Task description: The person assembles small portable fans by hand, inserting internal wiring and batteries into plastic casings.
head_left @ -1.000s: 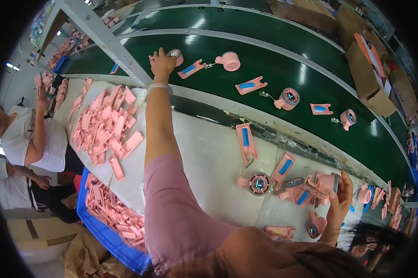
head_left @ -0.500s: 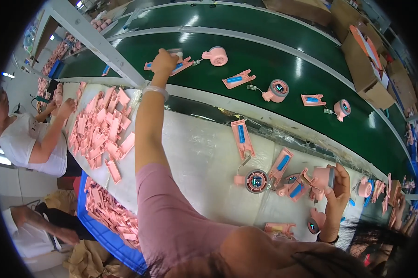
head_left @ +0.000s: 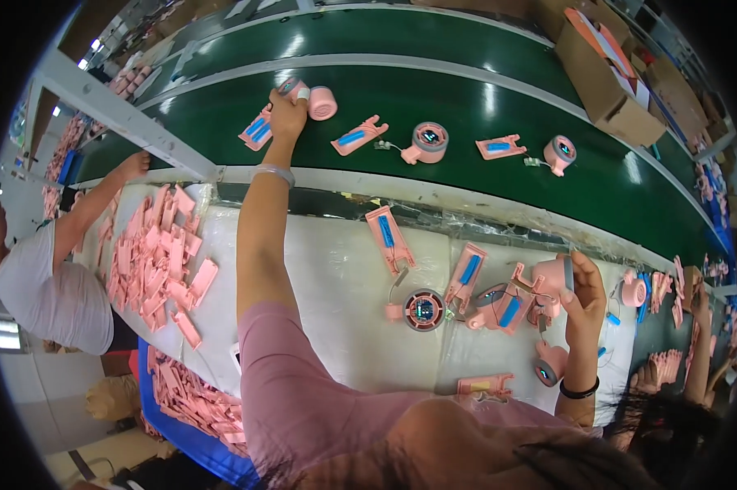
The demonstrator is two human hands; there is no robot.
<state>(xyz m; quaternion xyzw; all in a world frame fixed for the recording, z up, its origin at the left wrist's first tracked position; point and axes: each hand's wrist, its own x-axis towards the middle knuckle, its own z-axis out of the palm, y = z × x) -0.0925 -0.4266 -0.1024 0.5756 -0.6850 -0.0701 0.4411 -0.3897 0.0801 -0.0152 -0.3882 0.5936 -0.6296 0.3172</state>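
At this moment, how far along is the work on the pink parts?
Done: several pink assemblies already lie spaced along the green belt. In hand: the left hand is on a pink set at the belt, the right hand holds a pink housing. Left: loose parts on the white bench, plus a pile of pink plates.

Bright, even overhead light; white glare streaks on the green conveyor belt [head_left: 466, 106]. Strong fisheye bending, black vignette at the rim. Near edge slightly soft.
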